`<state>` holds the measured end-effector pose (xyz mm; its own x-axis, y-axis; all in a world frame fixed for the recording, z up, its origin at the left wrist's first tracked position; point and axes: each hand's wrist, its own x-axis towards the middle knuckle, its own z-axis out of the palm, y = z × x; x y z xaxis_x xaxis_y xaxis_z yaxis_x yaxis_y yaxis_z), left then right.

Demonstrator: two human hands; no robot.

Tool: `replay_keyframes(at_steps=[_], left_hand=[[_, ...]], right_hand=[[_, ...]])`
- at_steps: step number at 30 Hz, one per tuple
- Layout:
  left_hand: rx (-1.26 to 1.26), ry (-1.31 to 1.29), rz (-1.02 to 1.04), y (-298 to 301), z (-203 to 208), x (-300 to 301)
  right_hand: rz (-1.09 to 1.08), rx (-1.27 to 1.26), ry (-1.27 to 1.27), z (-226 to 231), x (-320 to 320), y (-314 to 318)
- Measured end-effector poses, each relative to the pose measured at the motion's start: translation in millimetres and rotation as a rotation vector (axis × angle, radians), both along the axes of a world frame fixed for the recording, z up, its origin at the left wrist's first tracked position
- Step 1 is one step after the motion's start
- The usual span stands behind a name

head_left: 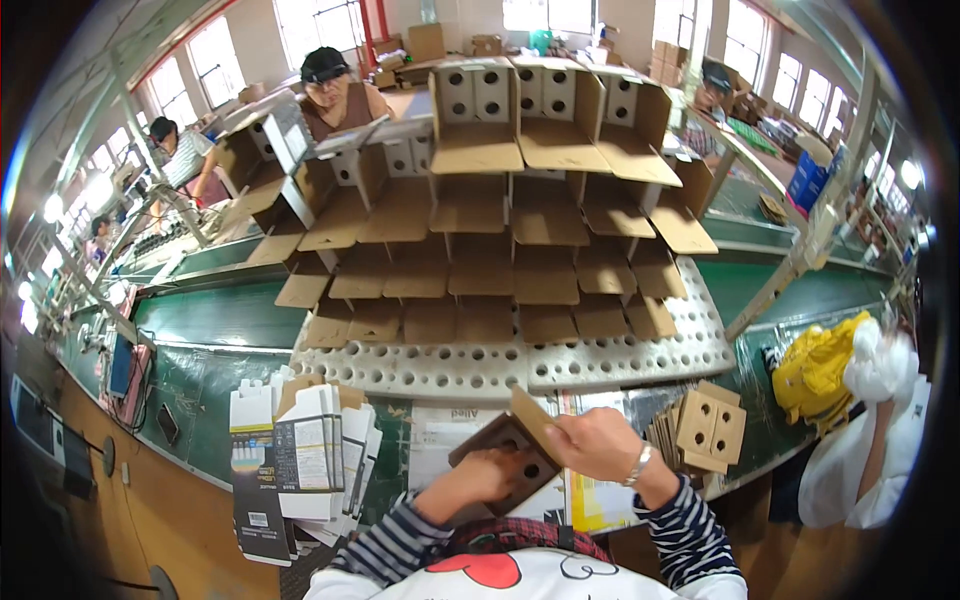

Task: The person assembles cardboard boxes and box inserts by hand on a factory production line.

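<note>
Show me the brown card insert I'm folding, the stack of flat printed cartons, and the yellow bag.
brown card insert [530, 462], head view, holed panel between the hands
stack of flat printed cartons [300, 455], head view, top carton's face
yellow bag [815, 370], head view, middle of its side

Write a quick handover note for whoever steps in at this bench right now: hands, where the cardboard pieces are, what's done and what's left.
Left hand: under and gripping the brown punched cardboard insert.
Right hand: pinching that insert's raised flap, mid-fold.
Done: rows of folded inserts stand on the white perforated tray ahead, nearly filling it.
Left: a stack of flat punched blanks sits to the right, and flat printed cartons lie to the left, unfolded.
</note>
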<state>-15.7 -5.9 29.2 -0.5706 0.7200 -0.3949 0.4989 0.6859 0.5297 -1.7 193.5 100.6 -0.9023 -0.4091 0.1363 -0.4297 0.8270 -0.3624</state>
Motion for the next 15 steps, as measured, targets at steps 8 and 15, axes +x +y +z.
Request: replay_keyframes(at_steps=[8, 15], left_hand=[[1.028, 0.704, 1.007, -177, 133, 34], [0.152, 0.890, 1.156, -346, 73, 32]], right_hand=[[-0.178, -1.356, -0.105, 124, -65, -38], [0.203, -1.887, -0.490, 147, -204, -169]])
